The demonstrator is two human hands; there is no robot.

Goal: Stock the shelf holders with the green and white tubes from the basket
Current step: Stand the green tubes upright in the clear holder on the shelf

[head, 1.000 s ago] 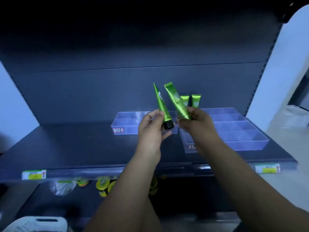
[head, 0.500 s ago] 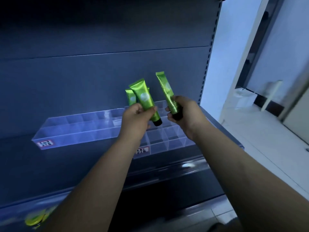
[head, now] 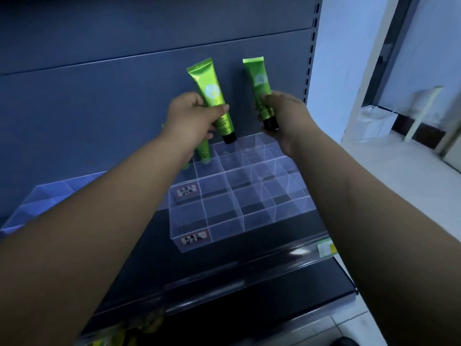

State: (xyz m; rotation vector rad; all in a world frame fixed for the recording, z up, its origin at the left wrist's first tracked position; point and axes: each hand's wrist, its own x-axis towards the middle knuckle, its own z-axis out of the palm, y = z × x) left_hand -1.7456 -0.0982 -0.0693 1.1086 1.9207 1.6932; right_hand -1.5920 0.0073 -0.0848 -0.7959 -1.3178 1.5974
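The left hand (head: 193, 118) grips a green tube (head: 208, 91) around its middle, black cap down, just above the back row of the clear holder (head: 294, 208) (a divided acrylic tray sitting on the dark shelf (head: 154, 250)). The right hand (head: 283, 118) clasps a second green tube (head: 258, 81) the same way, cap down, over that row. Behind the left wrist a third tube (head: 204, 152) seems to stand in a back-left compartment, mostly hidden.
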